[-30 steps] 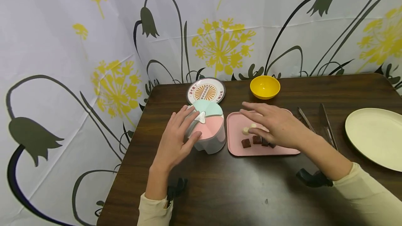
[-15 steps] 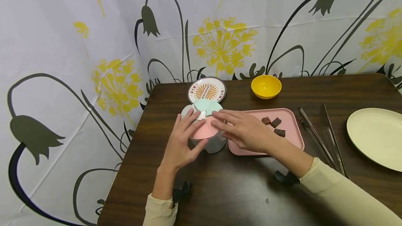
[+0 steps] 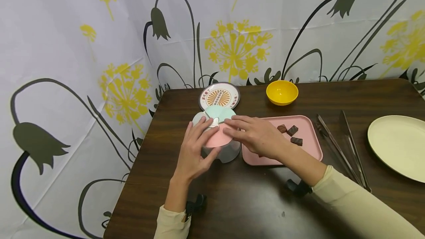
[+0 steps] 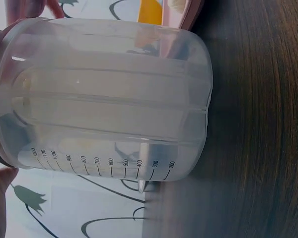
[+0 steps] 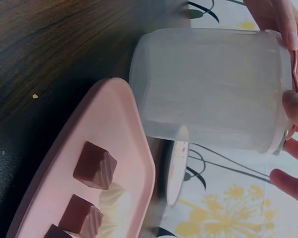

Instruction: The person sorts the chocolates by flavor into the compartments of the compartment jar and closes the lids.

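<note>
A clear plastic canister (image 3: 228,154) stands on the table, its lid (image 3: 217,138) split into pink, mint and grey sections around a white clasp (image 3: 215,122). My left hand (image 3: 195,152) holds the lid from the left, fingers on top and thumb by the near rim. From the right, my right hand (image 3: 260,135) grips the lid's edge, with its thumb at the rim in the right wrist view. Measuring marks (image 4: 111,168) run along the canister wall. Beside it, a pink tray (image 3: 308,152) bears several dark chocolates (image 5: 94,166) and cream-coloured ones (image 5: 111,198), partly hidden by my right hand in the head view.
A printed plate (image 3: 229,93) sits behind the canister, and a yellow bowl (image 3: 282,93) stands at the back. Metal tongs (image 3: 338,148) lie right of the tray. A cream plate (image 3: 398,148) is at the far right. A patterned cloth (image 3: 232,17) hangs behind the table (image 3: 245,209).
My right hand has come left from above the tray onto the canister lid, uncovering several dark chocolates. My left hand has shifted slightly right on the lid. Little moves in the last half second.
</note>
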`<state>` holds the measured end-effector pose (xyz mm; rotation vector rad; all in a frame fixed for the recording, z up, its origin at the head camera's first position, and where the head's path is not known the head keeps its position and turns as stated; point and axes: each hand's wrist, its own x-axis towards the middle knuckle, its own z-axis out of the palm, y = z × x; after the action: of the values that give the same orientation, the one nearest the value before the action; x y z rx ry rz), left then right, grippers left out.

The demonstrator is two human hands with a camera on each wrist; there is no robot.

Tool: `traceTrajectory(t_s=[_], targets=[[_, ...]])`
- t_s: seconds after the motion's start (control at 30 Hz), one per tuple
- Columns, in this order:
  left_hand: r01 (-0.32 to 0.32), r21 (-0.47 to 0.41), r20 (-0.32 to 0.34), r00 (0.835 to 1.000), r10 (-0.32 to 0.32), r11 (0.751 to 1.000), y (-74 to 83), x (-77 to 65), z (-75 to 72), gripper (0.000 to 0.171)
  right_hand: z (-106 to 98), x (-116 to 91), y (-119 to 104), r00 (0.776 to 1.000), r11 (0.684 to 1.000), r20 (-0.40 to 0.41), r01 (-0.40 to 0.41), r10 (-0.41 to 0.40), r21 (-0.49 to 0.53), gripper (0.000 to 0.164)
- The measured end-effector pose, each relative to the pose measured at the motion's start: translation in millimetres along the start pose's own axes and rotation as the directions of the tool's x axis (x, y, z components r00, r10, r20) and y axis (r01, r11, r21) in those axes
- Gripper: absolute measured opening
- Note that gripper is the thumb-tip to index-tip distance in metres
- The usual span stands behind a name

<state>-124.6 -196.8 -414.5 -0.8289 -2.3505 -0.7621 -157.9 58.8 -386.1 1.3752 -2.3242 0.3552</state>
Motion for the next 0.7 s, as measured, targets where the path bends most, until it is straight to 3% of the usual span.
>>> traceTrajectory(t_s=[0.37,0.7], targets=[[-0.003,0.106,-0.011,1.0,0.004,0.994,4.0,4.6,2.8,0.053,-11.8,2.3,6.0,0.996,1.0,0.088,-0.019,0.017,0.024,0.072],[0.05,0.179,-0.064,0.997,-0.039,0.982,10.3,9.4,11.3,0.05,-10.9,5.4,13.3,0.997,0.981,0.025,-0.077,0.074,0.176,0.049]])
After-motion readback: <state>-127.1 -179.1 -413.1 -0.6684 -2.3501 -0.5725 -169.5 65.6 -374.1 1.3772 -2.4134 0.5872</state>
